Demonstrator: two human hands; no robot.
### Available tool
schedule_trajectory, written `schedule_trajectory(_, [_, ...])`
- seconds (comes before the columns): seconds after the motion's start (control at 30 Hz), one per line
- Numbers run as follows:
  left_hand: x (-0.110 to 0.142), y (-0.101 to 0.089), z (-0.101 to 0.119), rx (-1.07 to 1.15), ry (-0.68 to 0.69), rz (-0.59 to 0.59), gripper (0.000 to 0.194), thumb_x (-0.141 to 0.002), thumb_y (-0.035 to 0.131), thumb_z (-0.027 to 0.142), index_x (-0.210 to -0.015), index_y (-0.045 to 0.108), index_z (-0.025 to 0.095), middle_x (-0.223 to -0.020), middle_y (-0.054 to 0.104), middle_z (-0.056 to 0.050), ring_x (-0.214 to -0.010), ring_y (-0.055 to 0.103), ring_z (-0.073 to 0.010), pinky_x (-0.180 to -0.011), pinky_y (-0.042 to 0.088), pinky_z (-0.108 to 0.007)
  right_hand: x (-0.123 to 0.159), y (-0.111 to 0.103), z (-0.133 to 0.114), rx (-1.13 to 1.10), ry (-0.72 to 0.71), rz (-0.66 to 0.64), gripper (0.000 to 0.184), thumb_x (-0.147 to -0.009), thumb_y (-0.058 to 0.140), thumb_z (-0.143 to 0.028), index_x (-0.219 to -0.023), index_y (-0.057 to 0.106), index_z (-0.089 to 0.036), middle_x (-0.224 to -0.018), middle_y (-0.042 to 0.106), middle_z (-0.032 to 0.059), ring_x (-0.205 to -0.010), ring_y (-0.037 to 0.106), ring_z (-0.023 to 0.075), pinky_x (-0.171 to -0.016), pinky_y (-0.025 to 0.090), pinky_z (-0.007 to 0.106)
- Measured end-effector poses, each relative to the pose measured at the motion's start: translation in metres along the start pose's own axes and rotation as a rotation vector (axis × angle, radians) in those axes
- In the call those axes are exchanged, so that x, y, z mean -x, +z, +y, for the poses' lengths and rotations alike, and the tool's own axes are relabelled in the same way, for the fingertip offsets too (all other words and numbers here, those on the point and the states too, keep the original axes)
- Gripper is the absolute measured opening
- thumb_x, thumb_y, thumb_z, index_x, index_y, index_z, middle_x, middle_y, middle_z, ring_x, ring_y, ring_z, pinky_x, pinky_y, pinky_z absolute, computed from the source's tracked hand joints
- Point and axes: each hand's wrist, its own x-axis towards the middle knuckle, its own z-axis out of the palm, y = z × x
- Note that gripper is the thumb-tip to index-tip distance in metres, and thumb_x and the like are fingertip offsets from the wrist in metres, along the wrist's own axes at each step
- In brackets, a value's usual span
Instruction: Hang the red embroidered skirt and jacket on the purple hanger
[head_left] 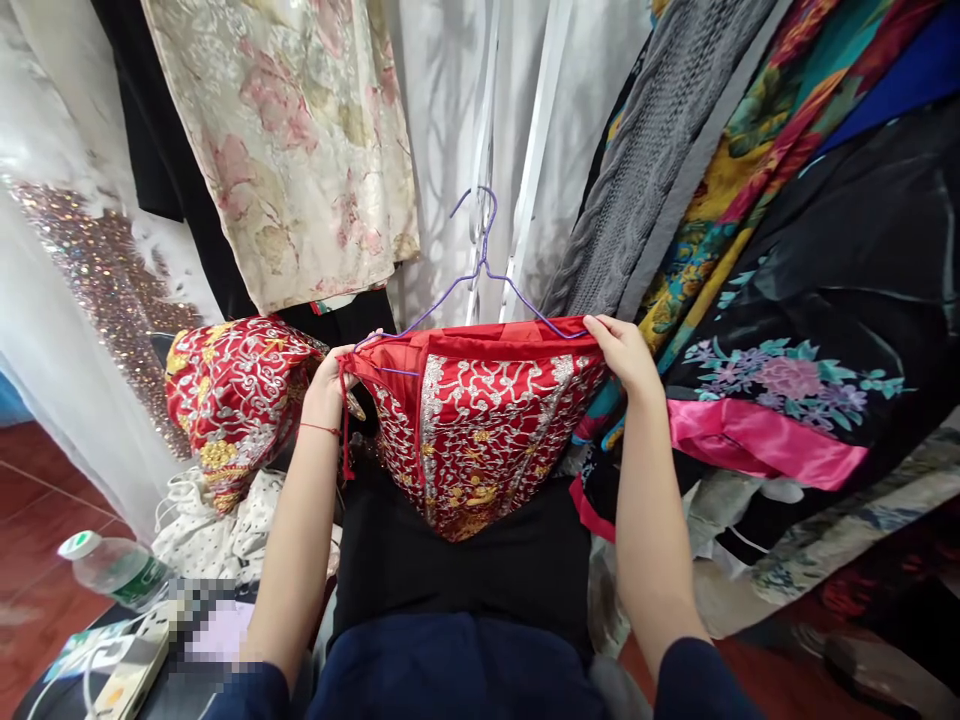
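A red skirt with silver and gold embroidery hangs between my hands, its top edge stretched wide over my lap. Inside the waistband sits a purple wire hanger, its hook pointing up. My left hand is closed on the left end of the waistband, near a dangling red cord. At the other end, my right hand pinches the waistband by the hanger's right corner. The skirt's lower end tapers to a point above my black trousers. Cloth hides some of my fingertips.
Left of my forearm lies a bundled red embroidered garment on white dotted cloth. A plastic bottle and a power strip are at lower left. Floral cloth, a grey knit and a black embroidered garment hang around.
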Motion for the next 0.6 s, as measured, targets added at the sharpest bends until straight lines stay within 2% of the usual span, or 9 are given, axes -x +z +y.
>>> schedule_trajectory(0.13, [0.010,0.007,-0.031,0.015,-0.047,-0.024,0.048,-0.071,0.055,0.018,-0.119,0.063,0.016,-0.111,0.073,-0.016,-0.096,0.073,-0.0285,-0.082,0.061,-0.044,0.011,0.009,-0.001,-0.250,0.133,-0.125,0.052,-0.079,0.059,-0.071,-0.069,0.059,-0.020,-0.060,0.058,0.0003,-0.060,0.054,0.0166,-0.060,0.046,0.029])
schedule_trajectory(0.27, [0.025,0.021,-0.054,-0.097,-0.015,-0.065,0.036,-0.068,0.063,0.023,-0.104,0.064,0.017,-0.108,0.075,-0.015,-0.094,0.073,-0.0265,-0.081,0.058,-0.040,0.051,0.023,-0.004,-0.113,0.065,0.001,0.054,-0.086,0.048,-0.072,-0.063,0.043,-0.023,-0.057,0.044,-0.0041,-0.057,0.043,0.0132,-0.057,0.038,0.027])
schedule_trajectory(0.37, [0.037,0.032,-0.049,-0.328,0.078,-0.118,0.032,-0.074,0.061,0.035,-0.100,0.062,0.017,-0.104,0.076,-0.011,-0.087,0.071,-0.0225,-0.079,0.056,-0.035,0.088,0.028,-0.004,0.039,0.016,0.141,0.050,-0.096,0.038,-0.063,-0.065,0.034,-0.025,-0.057,0.034,-0.0059,-0.056,0.036,0.0126,-0.057,0.031,0.029])
schedule_trajectory(0.47, [0.059,0.053,-0.032,-0.748,0.089,-0.236,0.042,-0.083,0.056,0.055,-0.104,0.062,0.019,-0.098,0.075,-0.009,-0.080,0.069,-0.0230,-0.076,0.054,-0.037,0.120,0.026,-0.003,0.086,0.032,0.272,0.045,-0.101,0.033,-0.055,-0.067,0.032,-0.025,-0.059,0.032,-0.0063,-0.056,0.033,0.0127,-0.057,0.029,0.030])
schedule_trajectory(0.5, [0.070,0.064,-0.029,-0.902,0.132,-0.278,0.047,-0.082,0.058,0.061,-0.105,0.062,0.020,-0.098,0.074,-0.010,-0.081,0.068,-0.0249,-0.078,0.054,-0.039,0.128,0.025,-0.004,0.077,0.047,0.297,0.044,-0.101,0.034,-0.053,-0.067,0.031,-0.026,-0.059,0.031,-0.0066,-0.056,0.032,0.0126,-0.057,0.028,0.030])
schedule_trajectory(0.53, [0.082,0.077,-0.027,-1.042,0.241,-0.309,0.051,-0.079,0.063,0.064,-0.106,0.063,0.020,-0.100,0.073,-0.011,-0.088,0.068,-0.0273,-0.082,0.053,-0.041,0.136,0.023,-0.005,0.065,0.062,0.317,0.044,-0.101,0.034,-0.052,-0.067,0.030,-0.026,-0.059,0.030,-0.0068,-0.055,0.031,0.0124,-0.056,0.028,0.030])
schedule_trajectory(0.6, [0.107,0.105,-0.032,-1.209,0.579,-0.363,0.050,-0.079,0.066,0.064,-0.105,0.064,0.021,-0.110,0.069,-0.013,-0.106,0.063,-0.0313,-0.096,0.047,-0.046,0.148,0.021,-0.009,0.037,0.081,0.336,0.044,-0.102,0.036,-0.052,-0.066,0.030,-0.026,-0.059,0.028,-0.0071,-0.054,0.030,0.0121,-0.055,0.026,0.030])
